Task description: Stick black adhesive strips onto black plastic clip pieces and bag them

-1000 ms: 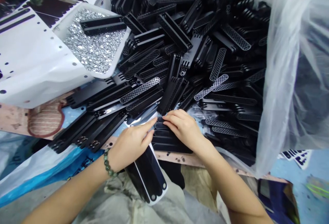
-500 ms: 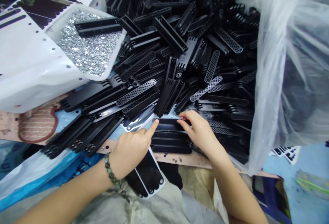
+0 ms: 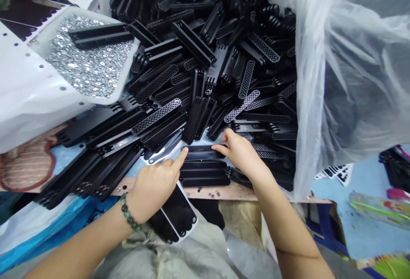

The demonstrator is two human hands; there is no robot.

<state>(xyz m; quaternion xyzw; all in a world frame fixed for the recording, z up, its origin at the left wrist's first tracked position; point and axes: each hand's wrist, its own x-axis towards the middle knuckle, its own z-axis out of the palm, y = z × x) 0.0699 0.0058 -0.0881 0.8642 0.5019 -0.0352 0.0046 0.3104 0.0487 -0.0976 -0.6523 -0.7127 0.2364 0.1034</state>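
Hands meet over a short row of black pill-shaped strips (image 3: 205,164) laid side by side on a backing sheet (image 3: 179,210) at the near edge of the surface (image 3: 224,192); the left hand (image 3: 153,187) is loosely curled with only its forefinger stretched out, the tip pressing the left end of the farthest strip, apparently to pin that end flat; the right hand (image 3: 240,153) lies with fingers spread and lightly bent, thumb and fingertips resting on the right end of the same strip and clamped on nothing, so the piece is steadied from both ends rather than lifted; a green bead bracelet (image 3: 128,218) sits on the left wrist; the sheet hangs off the edge toward the person, over crumpled pale cloth (image 3: 198,253), which puts the row within easy reach; just behind the hands rises a great heap of black mesh-faced parts (image 3: 208,57), spilling from a clear plastic bag (image 3: 346,78) whose wall is folded back on the right, likely so the parts can be drawn out freely; a white tray (image 3: 25,95) of small silvery washers (image 3: 86,65) leans on the heap at the left, one black part (image 3: 101,34) lying across the washers; blue plastic (image 3: 48,223) shows below the surface at the left
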